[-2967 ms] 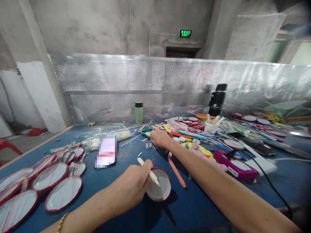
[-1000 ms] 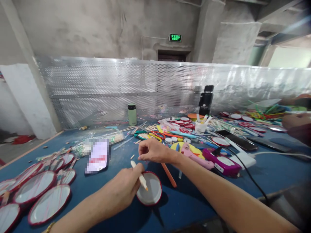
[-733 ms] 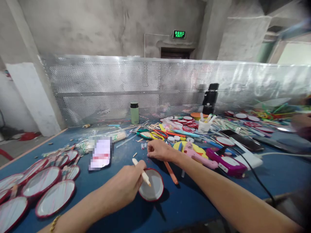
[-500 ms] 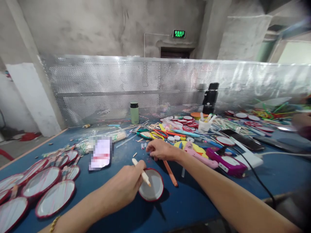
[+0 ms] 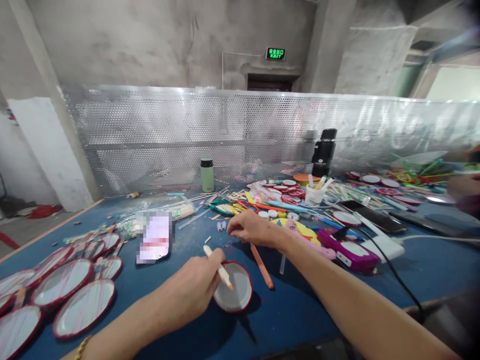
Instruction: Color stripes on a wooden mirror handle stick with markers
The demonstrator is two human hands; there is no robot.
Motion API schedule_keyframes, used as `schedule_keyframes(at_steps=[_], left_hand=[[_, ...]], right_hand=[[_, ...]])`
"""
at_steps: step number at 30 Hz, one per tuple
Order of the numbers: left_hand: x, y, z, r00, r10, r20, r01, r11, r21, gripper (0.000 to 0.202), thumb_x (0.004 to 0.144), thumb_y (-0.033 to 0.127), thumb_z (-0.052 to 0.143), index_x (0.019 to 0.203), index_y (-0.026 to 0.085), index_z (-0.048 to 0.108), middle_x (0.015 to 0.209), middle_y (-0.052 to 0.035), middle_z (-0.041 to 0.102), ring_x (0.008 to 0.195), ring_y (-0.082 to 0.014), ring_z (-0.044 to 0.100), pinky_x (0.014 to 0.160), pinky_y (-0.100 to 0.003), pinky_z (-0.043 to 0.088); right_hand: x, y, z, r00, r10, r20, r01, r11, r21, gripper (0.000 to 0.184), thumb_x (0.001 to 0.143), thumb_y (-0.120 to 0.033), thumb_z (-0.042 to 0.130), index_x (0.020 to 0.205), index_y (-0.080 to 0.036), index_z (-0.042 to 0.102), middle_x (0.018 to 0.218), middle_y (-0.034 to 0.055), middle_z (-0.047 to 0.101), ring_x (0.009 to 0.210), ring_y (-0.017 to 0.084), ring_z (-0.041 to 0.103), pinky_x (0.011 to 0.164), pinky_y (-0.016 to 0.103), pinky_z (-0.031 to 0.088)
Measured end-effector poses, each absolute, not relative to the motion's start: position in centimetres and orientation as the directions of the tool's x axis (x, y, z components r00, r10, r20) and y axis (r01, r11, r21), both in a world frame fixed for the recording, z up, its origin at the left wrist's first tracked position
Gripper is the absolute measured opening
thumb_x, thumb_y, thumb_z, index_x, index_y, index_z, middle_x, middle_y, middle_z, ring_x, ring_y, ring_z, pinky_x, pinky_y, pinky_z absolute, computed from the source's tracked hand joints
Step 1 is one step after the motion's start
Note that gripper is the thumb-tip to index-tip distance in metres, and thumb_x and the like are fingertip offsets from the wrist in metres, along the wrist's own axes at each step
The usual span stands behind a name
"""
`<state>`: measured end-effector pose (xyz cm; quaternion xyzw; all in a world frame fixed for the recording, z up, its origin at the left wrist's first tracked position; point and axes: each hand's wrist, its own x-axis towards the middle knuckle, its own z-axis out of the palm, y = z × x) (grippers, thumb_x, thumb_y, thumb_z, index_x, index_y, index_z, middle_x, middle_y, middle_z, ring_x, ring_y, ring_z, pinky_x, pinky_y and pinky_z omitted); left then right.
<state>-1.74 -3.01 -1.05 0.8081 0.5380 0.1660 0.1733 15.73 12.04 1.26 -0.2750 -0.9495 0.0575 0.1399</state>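
Note:
My left hand [image 5: 200,280] is closed around a cream-coloured marker [image 5: 224,275] with an orange tip pointing down. At its fingers is a round, pale disc [image 5: 237,292] with a red rim, tilted above the table and casting a shadow; its left edge is hidden behind the hand. My right hand [image 5: 247,231] hovers beyond the disc, its fingers bent and drawn together. Whatever lies between those fingertips cannot be made out. Small purple scraps [image 5: 227,244] lie just below them, and small caps [image 5: 222,226] are beside them. An orange marker [image 5: 262,267] rests under my right wrist.
Red-rimmed discs [image 5: 84,307] cover the table's left side, near a phone [image 5: 154,240]. A purple device [image 5: 348,250], a pink glue gun [image 5: 309,239], a cup of markers [image 5: 314,195] and a black cable [image 5: 397,275] lie right. Bottles stand behind. Another person's hand [image 5: 465,187] shows far right.
My right hand has lifted slightly and drawn back, uncovering the purple scraps beneath its fingers. My left hand, the marker and the disc have hardly moved.

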Motion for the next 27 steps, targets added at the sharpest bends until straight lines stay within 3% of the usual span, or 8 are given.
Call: schedule_keyframes(at_steps=[5, 8, 11, 14, 18, 22, 27], left_hand=[[-1.6, -2.9, -1.1, 0.382, 0.921, 0.081, 0.812, -0.376, 0.447, 0.011, 0.097, 0.016, 0.031, 0.093, 0.023, 0.038, 0.072, -0.0004, 0.054, 0.061, -0.0182, 0.049, 0.058, -0.029, 0.028], [-1.6, -2.9, -1.0, 0.372, 0.925, 0.079, 0.813, -0.366, 0.453, 0.011, 0.097, 0.017, 0.031, 0.092, 0.024, 0.038, 0.072, -0.0003, 0.055, 0.062, -0.0182, 0.050, 0.058, -0.028, 0.029], [-1.8, -3.0, -1.0, 0.369, 0.926, 0.082, 0.812, -0.364, 0.457, 0.010, 0.098, 0.018, 0.032, 0.092, 0.024, 0.038, 0.073, -0.0008, 0.056, 0.064, -0.0185, 0.051, 0.059, -0.028, 0.031], [-1.9, -3.0, -1.1, 0.381, 0.919, 0.101, 0.809, -0.384, 0.445, 0.010, 0.098, 0.018, 0.033, 0.091, 0.024, 0.038, 0.074, -0.0008, 0.056, 0.065, -0.0186, 0.052, 0.059, -0.028, 0.031], [-2.0, -3.0, -1.5, 0.396, 0.909, 0.130, 0.820, -0.414, 0.395, 0.011, 0.098, 0.017, 0.033, 0.093, 0.023, 0.040, 0.074, -0.0008, 0.058, 0.065, -0.0190, 0.054, 0.058, -0.028, 0.031], [-2.1, -2.9, -1.5, 0.389, 0.911, 0.140, 0.841, -0.413, 0.350, 0.012, 0.099, 0.016, 0.032, 0.097, 0.022, 0.043, 0.076, -0.0020, 0.062, 0.066, -0.0192, 0.056, 0.058, -0.029, 0.032], [-2.0, -3.0, -1.1, 0.386, 0.909, 0.158, 0.826, -0.417, 0.380, 0.012, 0.098, 0.014, 0.034, 0.095, 0.022, 0.043, 0.075, -0.0014, 0.061, 0.066, -0.0183, 0.056, 0.057, -0.028, 0.032]], right_hand=[[14.7, 11.3, 0.6, -0.865, 0.475, 0.164, 0.480, 0.877, -0.012, 0.017, 0.084, -0.012, 0.062, 0.088, -0.018, 0.077, 0.090, 0.0052, 0.074, 0.085, 0.016, 0.066, 0.070, 0.021, 0.043], [13.9, 11.0, 0.5, -0.868, 0.482, 0.116, 0.492, 0.867, 0.075, 0.018, 0.084, -0.008, 0.059, 0.081, -0.014, 0.076, 0.089, 0.0108, 0.073, 0.082, 0.019, 0.067, 0.066, 0.023, 0.043], [13.4, 10.9, 0.5, -0.876, 0.480, 0.050, 0.482, 0.870, 0.106, 0.005, 0.074, -0.007, 0.070, 0.072, -0.011, 0.073, 0.081, 0.0116, 0.072, 0.072, 0.019, 0.066, 0.060, 0.024, 0.042], [13.2, 11.1, 0.1, -0.882, 0.471, 0.030, 0.472, 0.878, 0.084, 0.010, 0.064, -0.010, 0.078, 0.071, -0.011, 0.071, 0.078, 0.0098, 0.071, 0.067, 0.018, 0.064, 0.058, 0.023, 0.042], [13.6, 11.4, -0.3, -0.851, 0.508, 0.134, 0.510, 0.860, -0.025, 0.007, 0.072, -0.006, 0.066, 0.075, -0.011, 0.069, 0.081, 0.0110, 0.071, 0.074, 0.018, 0.065, 0.064, 0.024, 0.044], [14.3, 11.6, 0.1, -0.793, 0.546, 0.270, 0.490, 0.835, -0.250, 0.011, 0.071, -0.005, 0.061, 0.076, -0.013, 0.066, 0.085, 0.0076, 0.070, 0.082, 0.017, 0.065, 0.071, 0.024, 0.046], [14.4, 10.9, 0.8, -0.761, 0.596, 0.255, 0.337, 0.700, -0.629, 0.004, 0.075, -0.013, 0.054, 0.078, -0.016, 0.056, 0.059, -0.0024, 0.062, 0.048, 0.010, 0.059, 0.048, 0.019, 0.047]])
